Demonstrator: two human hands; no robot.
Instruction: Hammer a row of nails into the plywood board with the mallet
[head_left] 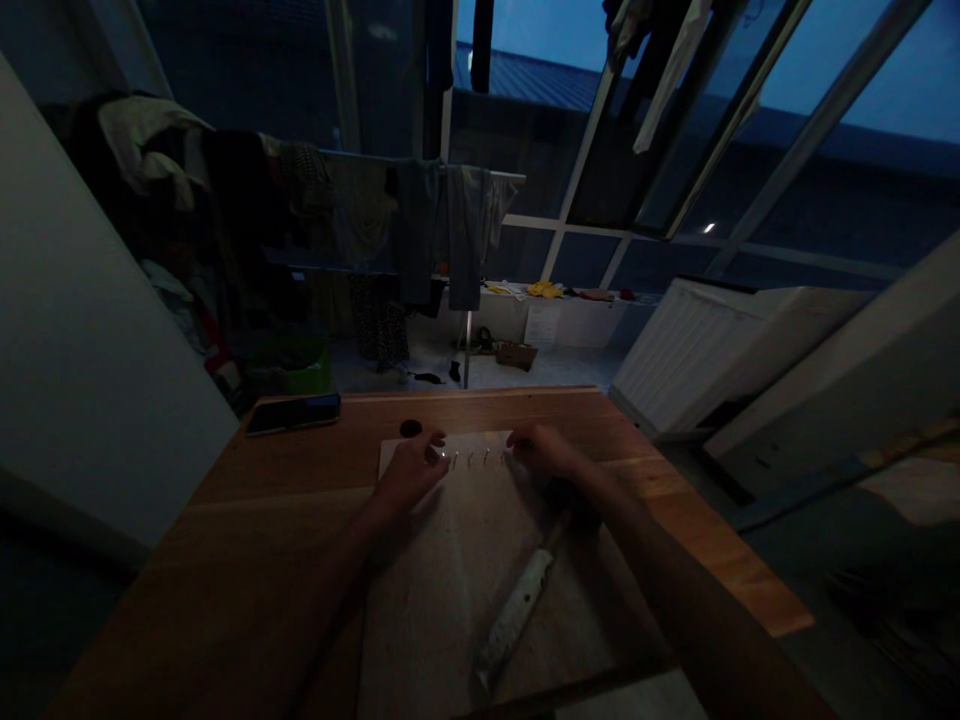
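Head view, clock read with 12 pointing away from the wearer: a short row of upright nails (471, 459) is seen near the 12 o'clock edge of a pale wooden board (435, 590), its line running roughly from 9 to 3. The row is bracketed by the two hands, well apart from each other. At its 9 o'clock end, the left hand (405, 474) is held with thumb and fingertips about the endmost nail; whether it is pinched cannot be told. At the 3 o'clock end, the right hand (546, 450) is placed with fingers bent down beside the last nail; contact cannot be made out. A hammer-like tool (517, 608) is laid on the board, long axis from 7 to 1, its dark head partly covered by the right forearm; the right hand is the nearer, with the tool toward its 6 o'clock. Board is carried by a wooden table (255, 525); a phone (294, 415) is noted at 10. Beyond, in dim light, laundry (465, 235) is hung before tall windows (517, 140), and a white ribbed unit (686, 345) is seen at 2.
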